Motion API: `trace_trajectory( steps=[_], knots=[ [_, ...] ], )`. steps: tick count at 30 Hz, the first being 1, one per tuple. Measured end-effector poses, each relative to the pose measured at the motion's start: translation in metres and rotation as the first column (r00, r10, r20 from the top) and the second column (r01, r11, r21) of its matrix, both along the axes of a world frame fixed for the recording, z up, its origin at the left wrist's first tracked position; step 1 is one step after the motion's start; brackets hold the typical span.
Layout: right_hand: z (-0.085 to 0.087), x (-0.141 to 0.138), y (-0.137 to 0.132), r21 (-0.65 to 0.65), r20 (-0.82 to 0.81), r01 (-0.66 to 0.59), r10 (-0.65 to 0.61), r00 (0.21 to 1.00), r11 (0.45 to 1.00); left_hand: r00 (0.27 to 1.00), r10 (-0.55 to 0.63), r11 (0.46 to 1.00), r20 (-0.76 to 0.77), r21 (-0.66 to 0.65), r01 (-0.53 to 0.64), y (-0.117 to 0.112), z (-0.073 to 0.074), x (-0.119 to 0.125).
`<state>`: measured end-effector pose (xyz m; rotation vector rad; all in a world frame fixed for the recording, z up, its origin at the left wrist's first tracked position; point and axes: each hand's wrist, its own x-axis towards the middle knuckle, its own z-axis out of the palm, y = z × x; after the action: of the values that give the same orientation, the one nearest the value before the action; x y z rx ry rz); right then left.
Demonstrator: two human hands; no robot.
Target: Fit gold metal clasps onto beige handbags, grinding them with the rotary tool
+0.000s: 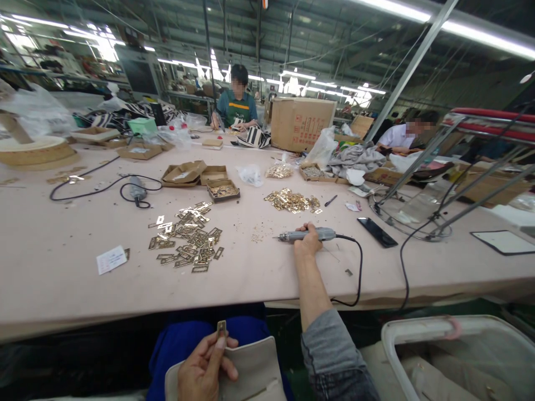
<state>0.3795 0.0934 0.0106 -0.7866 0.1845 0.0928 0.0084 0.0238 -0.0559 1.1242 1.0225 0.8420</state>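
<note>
Right hand point(308, 240) curled round the grey body of a corded electric screwdriver point(328, 234), while the left hand point(207, 362) pinched a brass-coloured plate point(221, 329) between thumb and fingers. The worktop point(251, 284) spread beyond the lap. Just off its near edge lay a beige leather-like panel point(257, 367), probably light and pliant, best supported flat near its border. The screwdriver was inward from that near edge, its bit pointing toward the worktop's left edge; it looked moderately heavy and rigid, best taken mid-barrel. Farther left lay a heap of rectangular metal frames point(194, 239), likely stiff and slippery. Smallest, the plate stood upright at the panel's upper edge, likely light, hard and slick, best gripped by its long sides; whether it was fastened there could not be told.
</note>
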Motion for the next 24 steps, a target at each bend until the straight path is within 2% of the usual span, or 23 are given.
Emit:
trace_trajectory(
  steps=[4,7,10,13,17,21,24],
  knots=[
    [0.010,-0.006,-0.003,0.085,-0.028,0.028,-0.026,0.999,0.996,0.999,-0.036,0.999,0.032,-0.018,0.037,0.004,-0.009,-0.003],
    [0.026,-0.015,-0.012,0.127,-0.002,-0.029,0.030,1.000,0.991,0.993,-0.095,0.995,0.071,-0.030,0.097,0.007,-0.015,-0.004],
    [0.043,-0.035,-0.031,0.138,0.039,-0.117,0.112,0.993,0.984,0.992,-0.107,0.993,0.071,-0.035,0.110,0.005,-0.010,-0.002],
    [0.052,-0.069,-0.055,0.147,0.111,-0.246,0.231,0.967,0.958,0.989,-0.121,0.990,0.089,-0.060,0.127,0.002,0.000,0.001],
    [0.051,-0.134,-0.086,0.125,0.240,-0.467,0.430,0.870,0.876,0.978,-0.115,0.985,0.173,-0.107,0.135,0.002,0.004,0.003],
    [0.042,-0.201,-0.105,0.028,0.245,-0.536,0.514,0.822,0.844,0.976,-0.105,0.983,0.193,-0.130,0.132,0.000,0.007,0.001],
    [0.033,-0.234,-0.109,-0.040,0.284,-0.542,0.530,0.799,0.839,0.975,-0.101,0.984,0.199,-0.128,0.128,-0.002,0.011,-0.001]
  ],
)
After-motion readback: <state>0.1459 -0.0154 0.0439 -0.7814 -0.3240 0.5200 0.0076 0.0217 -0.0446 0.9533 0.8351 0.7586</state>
